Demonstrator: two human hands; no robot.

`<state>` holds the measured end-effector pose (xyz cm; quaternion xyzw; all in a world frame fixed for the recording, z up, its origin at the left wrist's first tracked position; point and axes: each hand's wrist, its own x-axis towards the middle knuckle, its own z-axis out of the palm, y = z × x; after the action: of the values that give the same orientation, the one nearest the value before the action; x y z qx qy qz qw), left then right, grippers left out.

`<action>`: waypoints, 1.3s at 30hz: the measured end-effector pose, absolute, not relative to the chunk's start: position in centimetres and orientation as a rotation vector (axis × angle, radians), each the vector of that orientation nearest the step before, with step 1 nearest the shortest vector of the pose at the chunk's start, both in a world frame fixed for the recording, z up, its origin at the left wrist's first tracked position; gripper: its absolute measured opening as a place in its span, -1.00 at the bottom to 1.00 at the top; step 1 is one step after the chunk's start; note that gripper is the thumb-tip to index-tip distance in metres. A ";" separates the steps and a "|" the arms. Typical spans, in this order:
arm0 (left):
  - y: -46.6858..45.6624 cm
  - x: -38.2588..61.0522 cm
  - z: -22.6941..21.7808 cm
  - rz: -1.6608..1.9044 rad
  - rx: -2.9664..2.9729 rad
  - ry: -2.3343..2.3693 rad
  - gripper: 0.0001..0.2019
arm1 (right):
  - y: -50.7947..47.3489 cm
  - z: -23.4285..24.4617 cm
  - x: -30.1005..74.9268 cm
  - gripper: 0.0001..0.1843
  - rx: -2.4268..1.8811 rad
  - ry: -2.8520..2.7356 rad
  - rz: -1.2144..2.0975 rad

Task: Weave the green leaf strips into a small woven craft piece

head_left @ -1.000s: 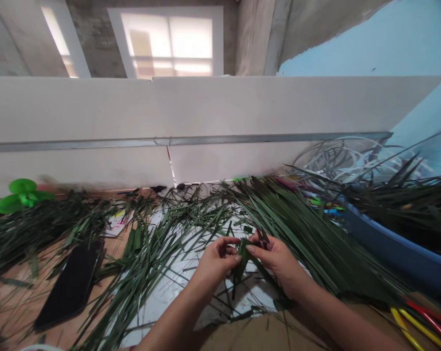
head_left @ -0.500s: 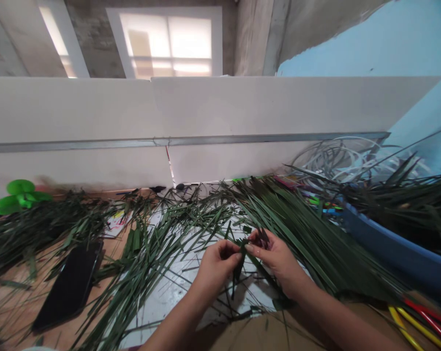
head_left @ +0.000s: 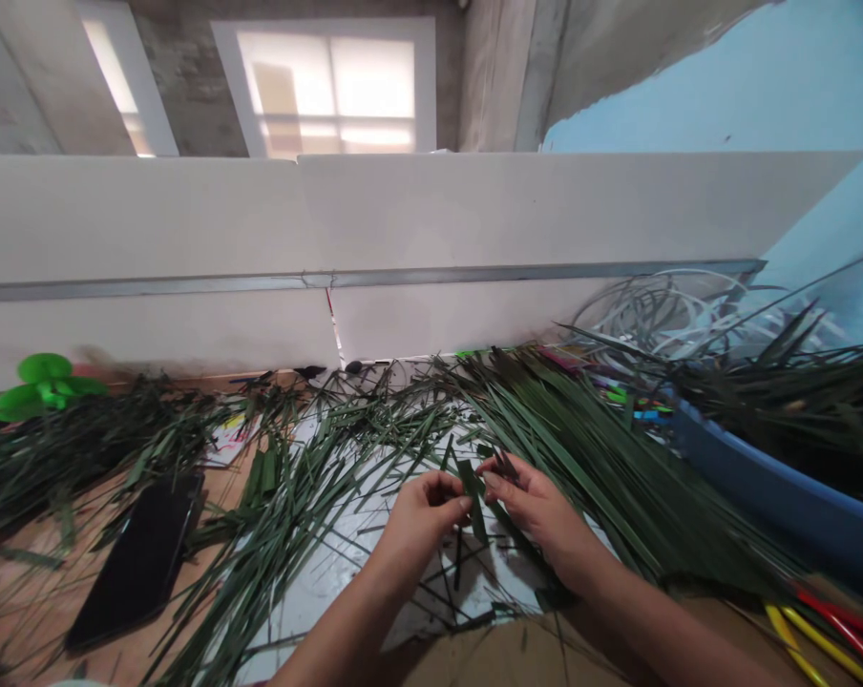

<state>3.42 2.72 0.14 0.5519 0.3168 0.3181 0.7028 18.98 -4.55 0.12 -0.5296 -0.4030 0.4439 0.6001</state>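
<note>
Over the white board [head_left: 317, 592], my left hand [head_left: 423, 515] pinches a dark green leaf strip [head_left: 473, 496] between thumb and fingers. The strip stands up at a slant from the fingertips. Close beside it on the right, my right hand [head_left: 532, 501] is closed with thumb and forefinger together. Dark leaf pieces [head_left: 504, 466] stick up from between its fingers, and a longer strip hangs below it toward the board. Whether its fingertips also touch the left hand's strip I cannot tell.
Cut leaf strips [head_left: 295, 515] lie left of my hands, long leaves [head_left: 581, 448] to the right. A black phone [head_left: 135, 563] rests at left, near a green fan [head_left: 45, 386]. A blue basin [head_left: 768, 482] holds more leaves. Red and yellow handles [head_left: 832, 620] lie front right.
The leaf strip at my left fingertips has turned and shows its flat side. My right fingertips have drawn slightly away from the left thumb.
</note>
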 end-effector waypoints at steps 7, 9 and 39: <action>3.5 3.1 0.6 0.919 1.033 0.774 -0.60 | -4.6 -0.5 18.7 -0.54 -1.243 -0.967 1.159; 3.5 3.1 0.6 0.932 1.014 0.769 -0.59 | -4.4 -0.8 18.7 -0.57 -1.210 -1.031 1.139; 3.2 3.1 0.4 0.800 1.108 0.712 -0.57 | -4.4 -0.8 19.0 -0.53 -1.264 -1.068 1.132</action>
<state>3.05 3.22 0.38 0.5009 0.3219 0.3617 0.7175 18.98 -4.44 -0.78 -0.5313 -0.4489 0.4758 0.5384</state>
